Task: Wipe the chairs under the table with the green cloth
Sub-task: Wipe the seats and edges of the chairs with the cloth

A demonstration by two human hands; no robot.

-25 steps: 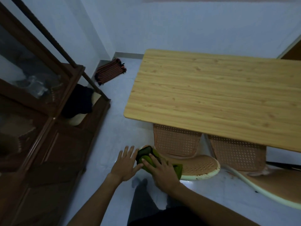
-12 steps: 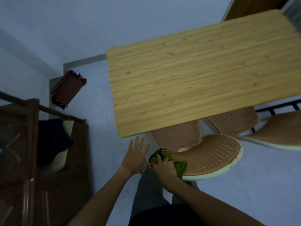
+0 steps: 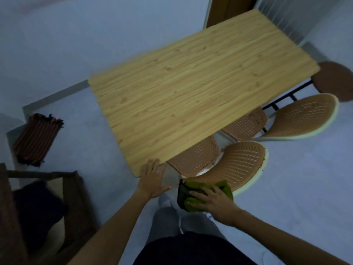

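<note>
Seats (image 3: pixel 194 159) half hidden under table (image 3: pixel 191 92). R hand (image 3: pixel 214 202) flat, fingers spread, presses green cloth (image 3: pixel 192 185) on near chair's backrest (image 3: pixel 236 165) rim. L hand (image 3: pixel 152 177) flat, empty, by table corner; contact unclear.

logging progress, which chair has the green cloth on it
The nearest chair, by the table's near corner: the right hand presses the green cloth on its backrest's end. The other woven chair, farther right, is untouched.

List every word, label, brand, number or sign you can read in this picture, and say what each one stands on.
None can be read. No writing, label or number shows on the table, the chairs, the green cloth or the striped mat.
</note>
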